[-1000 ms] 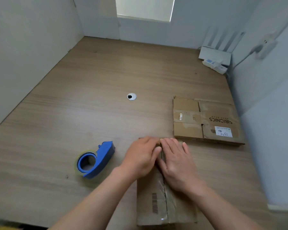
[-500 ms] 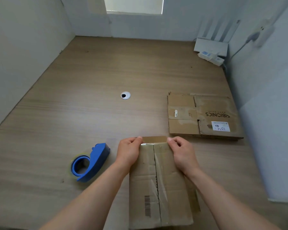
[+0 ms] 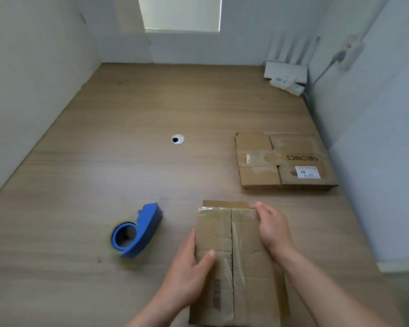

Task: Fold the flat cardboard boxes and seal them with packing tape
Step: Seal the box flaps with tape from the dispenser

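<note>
The near end of the taped cardboard box (image 3: pixel 243 267) runs off the bottom edge of the frame, and my left fingers are hidden down its left side. The barcode printed on its top is too blurred to read. The box is closed, so I cannot tell what is inside.

My left hand (image 3: pixel 189 277) clasps the box's left edge, thumb laid across the top. My right hand (image 3: pixel 273 232) grasps the right edge near the far corner, fingers curled over it. The box sits at the lower centre of the frame on the wood-grain desk (image 3: pixel 128 114). It is brown corrugated cardboard with glossy clear tape along the centre seam of its 2 flaps.

A blue plastic tape dispenser (image 3: pixel 137 230) lies to the left, apart from the box. A flattened cardboard box (image 3: pixel 257 159) printed SIBIONICS, with a white label, lies at the right. A round cable grommet (image 3: pixel 177 139) sits mid-desk, and a white router (image 3: pixel 286 72) stands in the upper right corner.
</note>
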